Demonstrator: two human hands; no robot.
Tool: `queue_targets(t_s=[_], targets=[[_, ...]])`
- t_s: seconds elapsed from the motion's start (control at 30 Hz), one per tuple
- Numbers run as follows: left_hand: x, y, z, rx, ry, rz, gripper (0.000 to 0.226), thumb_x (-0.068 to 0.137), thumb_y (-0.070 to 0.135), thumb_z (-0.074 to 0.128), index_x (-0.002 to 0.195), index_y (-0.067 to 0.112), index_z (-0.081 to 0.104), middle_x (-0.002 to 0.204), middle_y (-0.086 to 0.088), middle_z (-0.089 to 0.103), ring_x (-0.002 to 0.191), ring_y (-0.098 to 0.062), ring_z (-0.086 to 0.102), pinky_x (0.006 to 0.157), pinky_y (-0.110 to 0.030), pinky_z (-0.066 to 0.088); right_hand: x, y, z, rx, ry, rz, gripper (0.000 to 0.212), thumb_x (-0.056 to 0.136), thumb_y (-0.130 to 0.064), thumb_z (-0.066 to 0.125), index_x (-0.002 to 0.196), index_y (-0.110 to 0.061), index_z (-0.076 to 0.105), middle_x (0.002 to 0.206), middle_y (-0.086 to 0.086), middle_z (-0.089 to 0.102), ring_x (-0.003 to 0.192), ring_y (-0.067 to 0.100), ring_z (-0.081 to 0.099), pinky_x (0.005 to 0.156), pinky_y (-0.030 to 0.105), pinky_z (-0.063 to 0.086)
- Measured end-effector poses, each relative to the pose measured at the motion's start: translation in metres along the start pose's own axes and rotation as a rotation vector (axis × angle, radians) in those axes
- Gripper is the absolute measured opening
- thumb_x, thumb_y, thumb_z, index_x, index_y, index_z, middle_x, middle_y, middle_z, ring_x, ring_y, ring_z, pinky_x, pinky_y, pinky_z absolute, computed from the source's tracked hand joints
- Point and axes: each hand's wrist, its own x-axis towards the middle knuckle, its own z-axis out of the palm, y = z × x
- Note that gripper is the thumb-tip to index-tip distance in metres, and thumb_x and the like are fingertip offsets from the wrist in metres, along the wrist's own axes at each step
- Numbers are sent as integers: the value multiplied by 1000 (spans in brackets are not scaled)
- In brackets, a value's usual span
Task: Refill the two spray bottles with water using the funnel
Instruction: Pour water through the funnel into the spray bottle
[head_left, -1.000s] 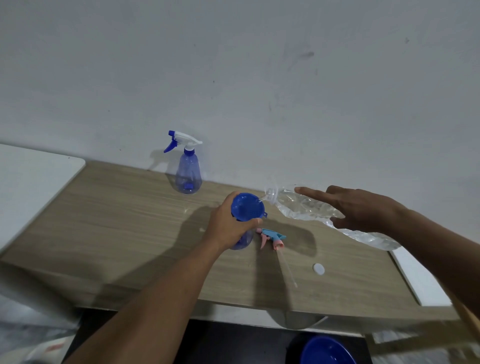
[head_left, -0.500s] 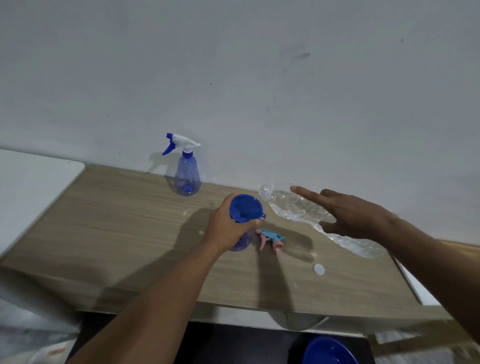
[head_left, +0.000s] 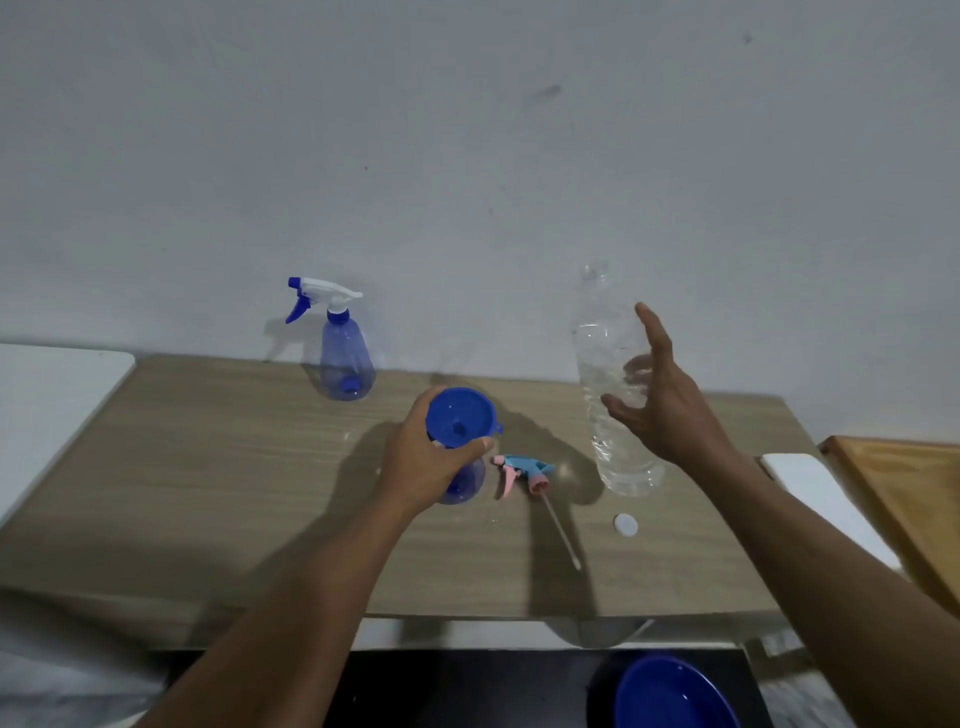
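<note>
Your left hand (head_left: 421, 462) gripped the blue plastic funnel (head_left: 460, 415); your spread, empty right hand (head_left: 665, 410) could topple the uncapped clear water bottle (head_left: 605, 343).

The left hand (head_left: 421, 462) and the right hand (head_left: 665, 410) are bare. The left arm (head_left: 311, 597) and the right arm (head_left: 831, 571) are bare too, long and slim.

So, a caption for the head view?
Left hand grips blue plastic funnel on spray bottle; open right hand beside upright clear plastic bottle.
</note>
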Motion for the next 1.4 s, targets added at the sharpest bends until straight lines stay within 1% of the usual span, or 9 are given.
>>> queue_targets(t_s=[0.23,0.37,0.5,0.83,1.0,1.13,1.27,1.33,1.4], targets=[[-3,6,1,25,4,-5,58,70,30,90,119,39,59,105,18,71,98,-2,67,84,-29,58,-2,27,36,201,227,147,113,82,-15,83,153,-48,1,118,8,53,100,18,59,85,33,46],[-5,11,1,61,-4,-16,60,72,30,89,123,36,57,108,17,70,99,-1,65,73,-11,52,-8,35,58,289,285,158,113,81,-14,84,148,-55,3,144,12,47,112,16,56,88,14,40],[-6,15,1,92,2,-19,61,74,30,88,125,33,56,109,16,68,100,-1,64,66,-1,45,-13,37,68,331,335,220,115,80,-18,86,151,-54,2,155,10,39,125,18,55,100,30,45],[-9,19,1,89,-18,-22,61,75,28,88,126,31,55,110,16,66,95,6,60,63,3,40,-32,30,61,298,298,268,117,81,-21,85,157,-37,-2,158,12,39,140,25,47,100,29,42],[-9,15,0,57,-48,-11,62,74,27,88,126,33,56,110,16,68,95,6,62,67,-5,46,-43,24,53,285,300,257,117,81,-27,85,157,-38,-3,163,9,31,146,24,39,105,32,41],[-8,13,-1,38,-52,5,64,72,32,90,124,38,53,112,18,67,103,2,62,77,-16,48,-47,4,41,195,420,231,111,83,-36,82,160,-25,2,162,5,18,148,25,29,108,32,38],[-9,9,-3,25,-50,6,80,67,35,93,127,52,42,111,26,59,102,15,57,84,-14,48,-43,-33,41,30,631,16,85,90,-24,74,154,-7,20,150,19,33,138,34,35,115,47,36],[-8,3,-4,-8,-54,-42,109,53,49,94,145,42,35,120,27,57,115,3,57,95,-26,51,-40,-56,47,7,609,-81,76,91,-19,70,150,1,28,144,23,40,132,35,40,115,41,35],[-7,-1,-6,-3,-68,-52,97,52,45,96,129,58,40,111,34,60,109,6,59,93,-27,52,-37,-80,54,62,448,-103,74,92,-22,68,152,-3,30,143,18,43,131,31,43,112,35,36]])
